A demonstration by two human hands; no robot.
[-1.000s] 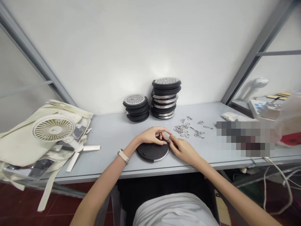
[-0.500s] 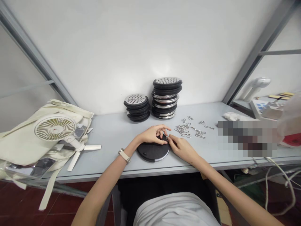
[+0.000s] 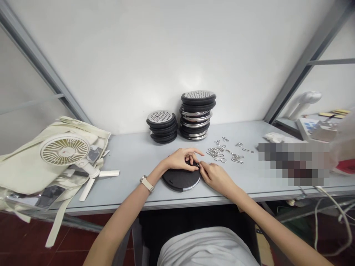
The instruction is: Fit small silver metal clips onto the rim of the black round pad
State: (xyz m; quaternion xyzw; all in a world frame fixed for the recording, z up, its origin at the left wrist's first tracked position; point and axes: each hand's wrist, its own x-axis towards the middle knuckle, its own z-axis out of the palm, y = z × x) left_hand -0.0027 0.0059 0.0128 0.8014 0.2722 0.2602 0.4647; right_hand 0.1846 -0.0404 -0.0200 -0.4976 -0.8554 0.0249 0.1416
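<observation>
A black round disc [image 3: 180, 179] with a metal rim lies flat on the grey table [image 3: 133, 155] in front of me. My left hand [image 3: 180, 159] rests on its far edge, thumb and fingers pinched at the disc's right rim. My right hand [image 3: 215, 175] meets it there, fingertips pinched on a small metal ring [image 3: 198, 164]. A watch [image 3: 146, 183] is on my left wrist. Loose metal rings and hooks [image 3: 226, 153] lie just right of the hands.
Two stacks of black discs with perforated metal tops stand at the wall, a low one [image 3: 162, 126] and a taller one [image 3: 197, 114]. A cream bag with a white fan [image 3: 65, 149] lies at the left. A white cloth [image 3: 274, 137] and cluttered items sit right.
Both hands stay pinched together at the disc's right rim; the fingers have shifted only slightly. The view has drifted a little.
</observation>
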